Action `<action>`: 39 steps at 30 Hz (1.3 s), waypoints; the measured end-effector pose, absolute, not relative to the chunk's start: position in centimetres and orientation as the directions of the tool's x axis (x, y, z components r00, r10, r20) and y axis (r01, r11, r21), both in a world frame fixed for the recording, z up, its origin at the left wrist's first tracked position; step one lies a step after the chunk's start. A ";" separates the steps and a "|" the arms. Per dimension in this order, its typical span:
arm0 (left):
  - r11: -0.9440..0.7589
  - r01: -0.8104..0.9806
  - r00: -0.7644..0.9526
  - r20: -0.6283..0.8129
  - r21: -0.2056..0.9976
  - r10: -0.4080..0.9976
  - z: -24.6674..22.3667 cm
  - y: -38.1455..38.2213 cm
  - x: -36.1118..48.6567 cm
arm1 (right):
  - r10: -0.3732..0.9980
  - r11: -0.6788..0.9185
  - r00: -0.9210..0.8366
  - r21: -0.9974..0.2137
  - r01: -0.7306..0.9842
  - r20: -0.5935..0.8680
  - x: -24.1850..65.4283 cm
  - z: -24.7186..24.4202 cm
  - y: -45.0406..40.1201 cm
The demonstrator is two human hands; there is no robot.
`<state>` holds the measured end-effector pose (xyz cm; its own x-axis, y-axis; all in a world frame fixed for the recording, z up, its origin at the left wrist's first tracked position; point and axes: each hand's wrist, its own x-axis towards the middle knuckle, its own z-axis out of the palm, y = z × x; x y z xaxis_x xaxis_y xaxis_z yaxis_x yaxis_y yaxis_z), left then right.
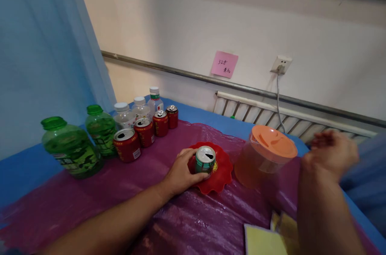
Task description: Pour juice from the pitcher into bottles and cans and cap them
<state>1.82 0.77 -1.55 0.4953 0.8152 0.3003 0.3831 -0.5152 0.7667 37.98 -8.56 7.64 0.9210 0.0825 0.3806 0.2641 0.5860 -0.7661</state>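
Observation:
My left hand (183,172) is wrapped around the side of an opened green drink can (205,161), which stands upright over a red scalloped plate (222,180). Off to the right, past a clear tub with an orange lid (273,142), my right hand (331,152) is raised in the air. Its fingers look bent but are blurred and partly hidden behind the hand. The tub holds a brownish liquid. Below my right forearm lie yellow cloths (263,241).
On the left stand several opened red cans (126,146), two green bottles (72,152) and three clear bottles with white caps (140,108). Purple plastic sheeting (126,194) covers the blue table. Behind are a radiator (256,112) and a plugged-in cable (278,98).

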 end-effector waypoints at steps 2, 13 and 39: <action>-0.517 0.386 0.488 0.306 0.764 0.817 -1.3 0.7 1.8 | -0.180 0.638 0.845 -0.595 0.490 0.503 34.8 9.8 -10.0; -0.542 0.359 0.475 0.351 0.760 0.807 -1.4 0.3 1.8 | 0.794 0.288 0.409 -0.870 0.400 0.450 20.6 5.6 -9.7; -0.764 0.245 0.610 0.518 0.597 0.600 -3.1 2.6 1.9 | 0.625 0.108 0.684 -0.910 0.401 0.376 25.2 -1.1 -17.9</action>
